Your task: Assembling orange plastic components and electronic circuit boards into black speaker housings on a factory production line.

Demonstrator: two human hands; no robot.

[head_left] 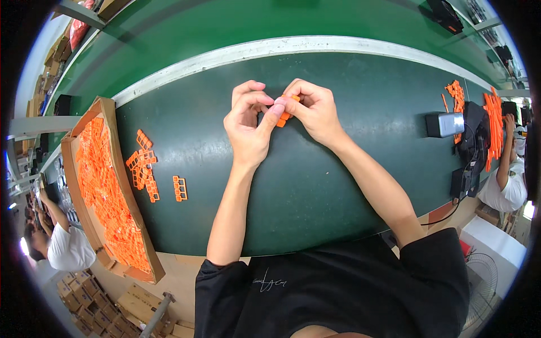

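Over the far middle of the table, both my hands meet at a small orange plastic piece (pixel 283 118). Thumb and fingers of my right hand (pixel 316 112) are pinched on it. My left hand (pixel 249 127) presses its thumb and index fingertip at the same piece, with its other fingers curled loosely. Much of the piece is hidden by the fingers. To the left lies a loose pile of orange frame-like plastic pieces (pixel 141 163), and one similar piece (pixel 179 188) lies apart from it.
A long cardboard box (pixel 147 248) full of orange pieces stands at the table's left edge. At the right are a grey box-shaped device (pixel 445 124), a black bag (pixel 474 132), and orange strips (pixel 493 127). A pale rail (pixel 270 48) crosses the far side. Other people sit at both sides.
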